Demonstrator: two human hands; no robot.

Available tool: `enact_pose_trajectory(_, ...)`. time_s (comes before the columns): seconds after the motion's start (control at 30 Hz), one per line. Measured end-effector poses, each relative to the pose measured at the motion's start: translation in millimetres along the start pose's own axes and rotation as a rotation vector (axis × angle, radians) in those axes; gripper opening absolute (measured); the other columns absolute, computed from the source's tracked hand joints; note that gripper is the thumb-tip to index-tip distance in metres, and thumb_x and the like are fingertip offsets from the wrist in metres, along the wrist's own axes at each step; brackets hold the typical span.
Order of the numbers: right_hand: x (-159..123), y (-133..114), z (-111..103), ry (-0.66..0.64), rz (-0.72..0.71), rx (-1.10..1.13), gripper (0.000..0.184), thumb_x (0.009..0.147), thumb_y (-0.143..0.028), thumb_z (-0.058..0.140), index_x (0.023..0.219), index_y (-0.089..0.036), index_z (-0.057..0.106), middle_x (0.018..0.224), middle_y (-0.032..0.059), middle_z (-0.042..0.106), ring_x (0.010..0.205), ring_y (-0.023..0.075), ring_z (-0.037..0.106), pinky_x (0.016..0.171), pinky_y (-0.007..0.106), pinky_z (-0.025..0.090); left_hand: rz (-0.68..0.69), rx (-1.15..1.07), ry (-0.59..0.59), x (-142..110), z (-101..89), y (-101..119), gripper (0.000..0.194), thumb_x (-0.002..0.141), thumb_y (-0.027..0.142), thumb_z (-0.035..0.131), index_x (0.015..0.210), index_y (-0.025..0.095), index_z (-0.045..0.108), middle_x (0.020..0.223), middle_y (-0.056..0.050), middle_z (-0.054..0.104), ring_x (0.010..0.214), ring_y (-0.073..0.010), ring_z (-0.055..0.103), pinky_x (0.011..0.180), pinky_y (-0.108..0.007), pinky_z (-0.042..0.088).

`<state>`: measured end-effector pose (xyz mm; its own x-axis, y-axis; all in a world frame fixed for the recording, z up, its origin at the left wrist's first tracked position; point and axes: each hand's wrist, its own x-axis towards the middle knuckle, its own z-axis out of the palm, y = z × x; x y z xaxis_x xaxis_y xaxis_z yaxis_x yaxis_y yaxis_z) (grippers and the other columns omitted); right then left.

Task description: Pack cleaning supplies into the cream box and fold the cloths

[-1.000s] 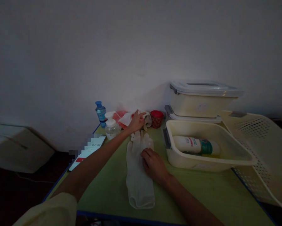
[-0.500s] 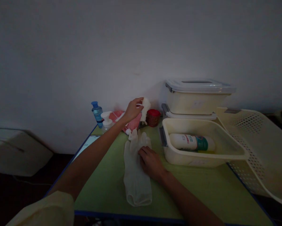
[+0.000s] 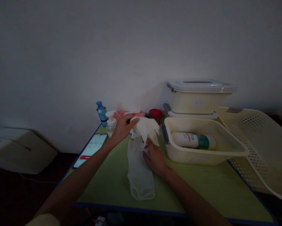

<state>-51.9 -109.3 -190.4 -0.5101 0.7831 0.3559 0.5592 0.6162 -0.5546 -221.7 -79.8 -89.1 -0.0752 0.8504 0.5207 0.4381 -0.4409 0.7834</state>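
My left hand (image 3: pixel 122 127) is closed, pinching the edge of a limp white cloth (image 3: pixel 146 127). The cloth hangs in soft folds with pointed lower corners. Below it a pale, see-through rubber glove (image 3: pixel 141 175) lies flat, its cuff toward me and its finger end partly covered. My right hand (image 3: pixel 156 160) is at the right side of the glove, thumb and forefinger apart. Its upper fingertips touch the hanging cloth and are partly hidden there.
A cream tub (image 3: pixel 202 158) on the right holds a white-and-green bottle (image 3: pixel 194 140). Lidded boxes (image 3: pixel 199 100) stack behind it, beside a perforated basket (image 3: pixel 265 150). On the left are a phone (image 3: pixel 91 149), a blue bottle (image 3: pixel 101 114) and a pump bottle (image 3: pixel 111 124). A red woven container (image 3: pixel 155 115) stands behind.
My left hand has brought the white cloth from the back toward me, and the cloth has spread out. My right hand has risen slightly toward it. The phone is now more exposed.
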Motion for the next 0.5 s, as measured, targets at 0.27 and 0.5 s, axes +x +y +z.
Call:
enact_pose_trajectory(0.27, 1, 1, 1, 0.164, 0.036, 0.388, 0.028, 0.082, -0.036, 0.045, 0.103, -0.018, 0.051, 0.084, 0.0064, 0.061, 0.075, 0.0190, 0.058, 0.072, 0.035, 0.048, -0.736, -0.556, -0.082, -51, 9.5, -39, 0.041, 0.063, 0.053, 0.065, 0.058, 0.014, 0.056, 0.052, 0.000, 0.056, 0.047, -0.0103, 0.049, 0.046, -0.021, 0.035)
enact_pose_trajectory(0.5, 15, 10, 0, 0.188, 0.278, 0.943, 0.036, 0.084, -0.050, 0.037, 0.097, -0.019, 0.051, 0.059, -0.0019, 0.052, 0.050, 0.0125, 0.049, 0.049, 0.025, 0.041, -0.758, -0.863, -0.253, -68, 15.5, -56, 0.038, 0.076, 0.054, 0.053, 0.076, 0.017, 0.060, 0.070, -0.004, 0.063, 0.065, -0.0162, 0.060, 0.060, -0.028, 0.049)
